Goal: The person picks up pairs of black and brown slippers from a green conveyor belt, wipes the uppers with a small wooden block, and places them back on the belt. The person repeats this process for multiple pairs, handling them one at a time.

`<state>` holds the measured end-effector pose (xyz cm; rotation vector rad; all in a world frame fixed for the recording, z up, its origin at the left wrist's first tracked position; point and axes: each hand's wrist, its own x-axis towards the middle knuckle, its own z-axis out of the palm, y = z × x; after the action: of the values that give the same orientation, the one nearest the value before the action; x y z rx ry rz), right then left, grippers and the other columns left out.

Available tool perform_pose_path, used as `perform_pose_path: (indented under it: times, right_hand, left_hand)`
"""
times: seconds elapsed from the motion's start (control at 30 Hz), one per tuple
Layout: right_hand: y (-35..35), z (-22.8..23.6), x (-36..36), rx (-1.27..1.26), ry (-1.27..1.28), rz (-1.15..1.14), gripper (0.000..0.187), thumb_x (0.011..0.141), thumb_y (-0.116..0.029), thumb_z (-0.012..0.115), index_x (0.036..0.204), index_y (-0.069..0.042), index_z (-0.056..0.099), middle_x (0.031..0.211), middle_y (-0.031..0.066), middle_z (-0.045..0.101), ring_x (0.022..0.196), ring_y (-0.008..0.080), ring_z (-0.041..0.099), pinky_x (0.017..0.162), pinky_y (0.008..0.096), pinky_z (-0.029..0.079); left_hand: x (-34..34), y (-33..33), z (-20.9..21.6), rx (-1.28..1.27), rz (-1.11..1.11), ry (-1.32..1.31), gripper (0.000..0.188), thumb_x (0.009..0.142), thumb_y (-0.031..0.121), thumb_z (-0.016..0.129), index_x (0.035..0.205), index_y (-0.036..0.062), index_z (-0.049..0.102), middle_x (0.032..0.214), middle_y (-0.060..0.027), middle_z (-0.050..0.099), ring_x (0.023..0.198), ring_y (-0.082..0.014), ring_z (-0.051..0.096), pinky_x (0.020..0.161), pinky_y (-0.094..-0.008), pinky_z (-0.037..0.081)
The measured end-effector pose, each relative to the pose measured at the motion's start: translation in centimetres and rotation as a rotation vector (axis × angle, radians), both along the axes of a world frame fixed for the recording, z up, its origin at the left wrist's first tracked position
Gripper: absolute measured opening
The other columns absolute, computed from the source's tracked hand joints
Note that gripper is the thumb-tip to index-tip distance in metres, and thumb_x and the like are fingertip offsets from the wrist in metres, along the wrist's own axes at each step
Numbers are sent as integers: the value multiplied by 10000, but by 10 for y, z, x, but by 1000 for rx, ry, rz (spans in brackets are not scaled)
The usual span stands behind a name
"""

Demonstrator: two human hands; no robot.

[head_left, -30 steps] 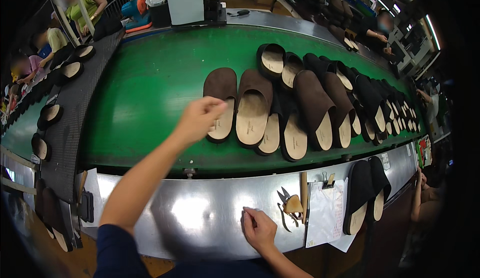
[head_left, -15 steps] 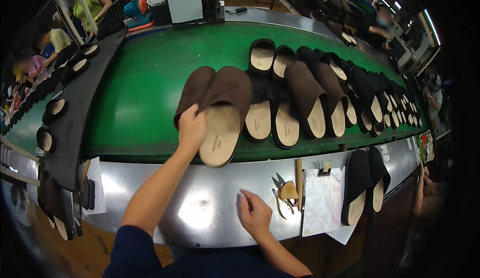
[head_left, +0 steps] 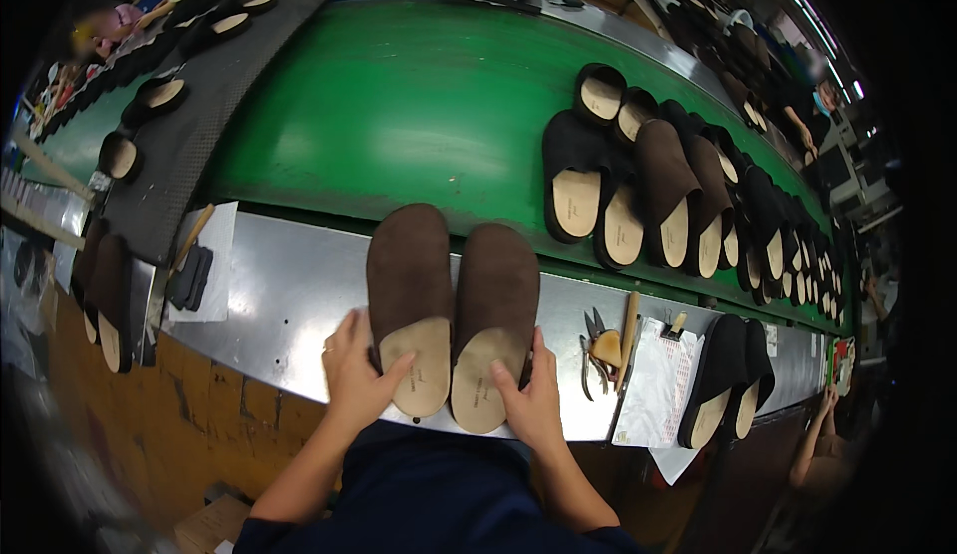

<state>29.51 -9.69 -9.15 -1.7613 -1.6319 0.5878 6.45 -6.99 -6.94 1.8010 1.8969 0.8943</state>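
Observation:
Two dark brown clogs with beige insoles are side by side before me over the metal ledge [head_left: 269,295], toes pointing away. My left hand [head_left: 360,369] grips the left clog [head_left: 409,265] at its heel end, thumb on the insole and fingers along the outer side. The right clog [head_left: 495,280] is held the same way by my right hand [head_left: 530,394], its thumb pressed on the insole. A narrow gap separates the two clogs. The undersides and the fingertips beneath are hidden.
A green conveyor belt [head_left: 399,105] lies beyond the ledge, with rows of black and brown clogs [head_left: 666,190] on its right. Right of me are pliers [head_left: 588,367], a clipboard [head_left: 653,379] and a black clog pair [head_left: 714,379]. Other people work at far left and right.
The brown pair, held together in my left hand over the belt, has come nearer to me. Now each hand holds one clog. My right hand was away from them.

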Motion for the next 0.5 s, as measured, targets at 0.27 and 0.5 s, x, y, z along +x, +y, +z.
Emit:
perform_pose_path:
  times: [0.27,0.5]
  right_hand:
    - [40,1,9,-256,857,-232,462,1018,-273,435,1363,34,448,1205,104,611,1077,186,603,918,300,479]
    - [43,47,-3,-234,1482,-172,492,1032,-427,370,1316,-46,494,1225,88,608,1097,221,616,948,365,503]
  left_hand:
    - [12,41,-46,-140,74,-1029,346,986,161,378,1286,16,469,1206,-138,551,1120,-238,541,973,-350,428]
    - [24,31,3,-261,13,-1586,259,1032,224,324,1219,103,457,1187,-92,584,1087,-219,603,934,-379,505]
